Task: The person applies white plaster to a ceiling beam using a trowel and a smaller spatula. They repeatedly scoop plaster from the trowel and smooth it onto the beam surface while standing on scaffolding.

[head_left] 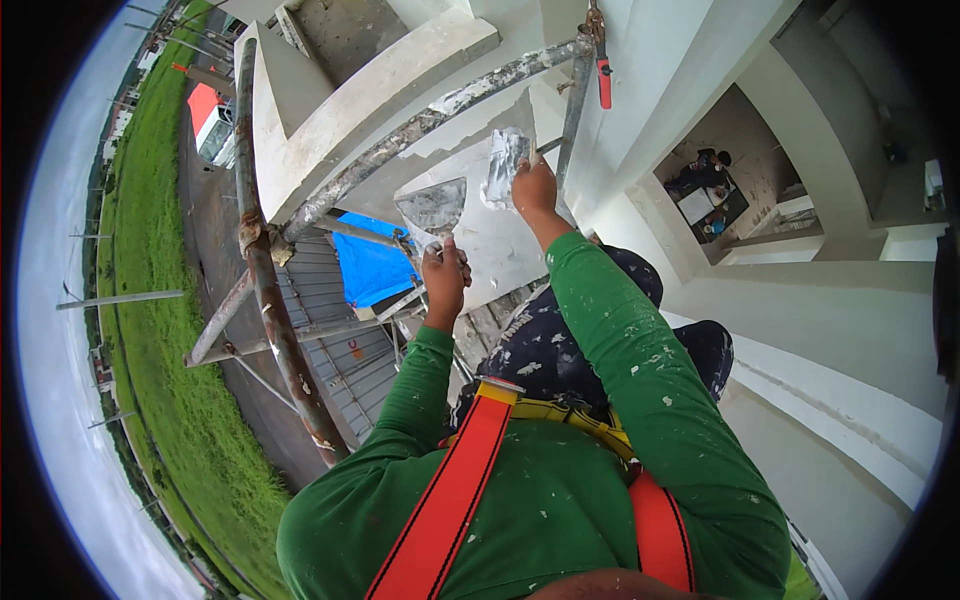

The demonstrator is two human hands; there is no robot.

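My left hand (pixel 446 280) is closed round the handle of a putty knife (pixel 432 203) with a wide, flared blade smeared with filler. Up and to its right, my right hand (pixel 535 187) grips a rectangular trowel (pixel 507 160), its face coated in whitish plaster. The two blades are a short way apart, in front of a pale wall (pixel 500 240) with a darker grey patch along its upper part. Fingers of my right hand cover the trowel's handle. Whether the trowel touches the wall I cannot tell.
Plaster-crusted scaffold pipes (pixel 430 120) cross ahead and down my left side (pixel 285 350). A red-handled tool (pixel 604 82) hangs at the top pipe joint. Below lie a blue tarp (pixel 372 260) and corrugated sheets (pixel 345 370). To the right, an opening (pixel 725 170) shows people inside.
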